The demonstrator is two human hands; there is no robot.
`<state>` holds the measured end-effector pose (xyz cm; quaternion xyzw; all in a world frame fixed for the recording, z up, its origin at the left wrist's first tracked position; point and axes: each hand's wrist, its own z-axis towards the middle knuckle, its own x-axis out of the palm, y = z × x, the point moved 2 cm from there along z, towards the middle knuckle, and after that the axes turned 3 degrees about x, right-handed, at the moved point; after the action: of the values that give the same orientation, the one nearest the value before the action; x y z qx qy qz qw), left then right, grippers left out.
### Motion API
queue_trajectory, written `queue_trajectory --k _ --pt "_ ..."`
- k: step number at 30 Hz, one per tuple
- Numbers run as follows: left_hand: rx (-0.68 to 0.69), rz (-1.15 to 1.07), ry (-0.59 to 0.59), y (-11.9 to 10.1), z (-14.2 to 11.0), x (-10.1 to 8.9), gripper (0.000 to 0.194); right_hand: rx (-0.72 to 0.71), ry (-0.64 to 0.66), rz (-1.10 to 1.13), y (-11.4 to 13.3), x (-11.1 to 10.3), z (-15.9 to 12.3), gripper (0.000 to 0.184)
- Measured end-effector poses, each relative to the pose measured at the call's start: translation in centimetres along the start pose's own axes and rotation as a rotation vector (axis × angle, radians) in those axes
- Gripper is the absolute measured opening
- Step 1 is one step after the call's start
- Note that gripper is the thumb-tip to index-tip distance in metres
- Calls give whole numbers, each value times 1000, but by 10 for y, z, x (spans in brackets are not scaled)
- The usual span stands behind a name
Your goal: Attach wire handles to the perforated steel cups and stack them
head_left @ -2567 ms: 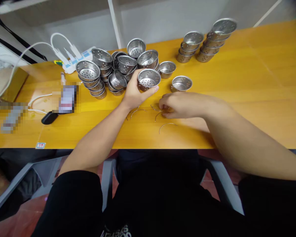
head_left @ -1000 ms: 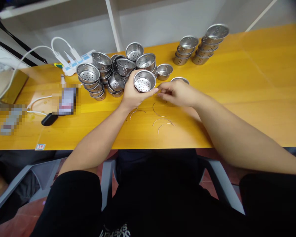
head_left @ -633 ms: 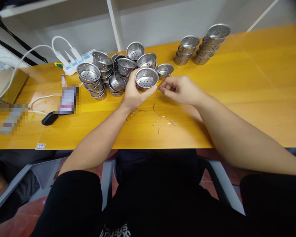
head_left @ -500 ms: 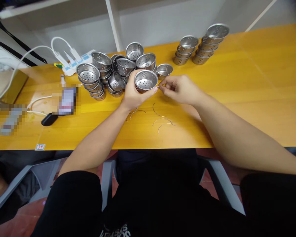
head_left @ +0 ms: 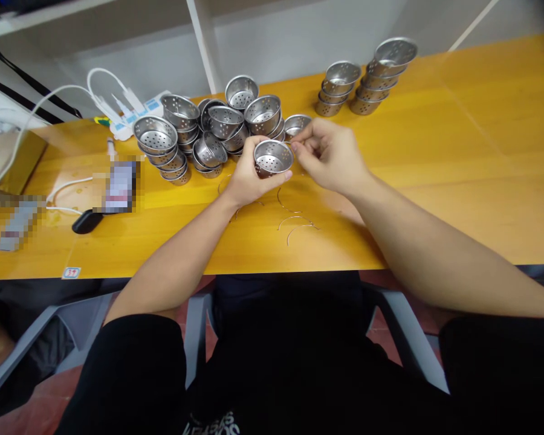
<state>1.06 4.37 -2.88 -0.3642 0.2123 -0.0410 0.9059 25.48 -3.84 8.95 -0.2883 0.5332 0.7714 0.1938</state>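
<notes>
My left hand (head_left: pixel 247 175) is wrapped round a perforated metal cup (head_left: pixel 274 157), its thumb along the near side and the open mouth facing up towards me. Close to the cup's right rim, my right hand (head_left: pixel 329 154) pinches a thin wire (head_left: pixel 287 142), of which only a short bit shows at the fingertips. Whether the wire passes through a hole in the cup I cannot tell. Below the hands, several thin curved wires (head_left: pixel 290 219) lie loose on the yellow table (head_left: pixel 435 181). A single perforated cup (head_left: pixel 296 124) stands just behind my right fingers.
Several perforated cups (head_left: pixel 226 121) are heaped and stacked behind my left hand. Two more stacks of cups (head_left: pixel 342 75) stand at the back right. On the left are a white power strip (head_left: pixel 124 127) with cables, a phone (head_left: pixel 120 184) and a black oval object (head_left: pixel 87 222).
The held cup has shifted slightly right and down in the picture, and its tilt has changed a little. My right hand has risen beside the rim, still pinching the wire.
</notes>
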Motion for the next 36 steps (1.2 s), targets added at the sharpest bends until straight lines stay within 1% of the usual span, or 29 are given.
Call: queue_trajectory --k 5,10,13,15,19,22,26,29,33,36 --pt "27 17 74 -5 -3 6 107 59 32 -133 9 5 -3 48" --pt "44 16 76 -7 -2 6 109 80 37 -166 12 8 -3 43" --pt "34 29 79 -8 -2 5 116 80 27 -165 11 11 -2 43" --pt "30 28 84 -7 -1 5 121 69 23 -169 11 13 -2 46" --pt "34 27 95 -6 -2 6 125 32 38 -164 9 15 -1 59" --pt "26 18 99 -5 -3 6 125 40 21 -104 8 16 -1 61" --pt "-3 -9 96 -9 -3 5 124 69 -8 -77 7 18 -2 56" --pt "-16 -3 83 -17 -2 5 120 83 -15 -89 10 19 -5 53" --pt "-59 17 50 -32 -1 3 106 39 12 -111 18 15 -7 51" --pt "-103 -5 79 -43 0 0 103 -17 30 -26 21 9 -8 47"
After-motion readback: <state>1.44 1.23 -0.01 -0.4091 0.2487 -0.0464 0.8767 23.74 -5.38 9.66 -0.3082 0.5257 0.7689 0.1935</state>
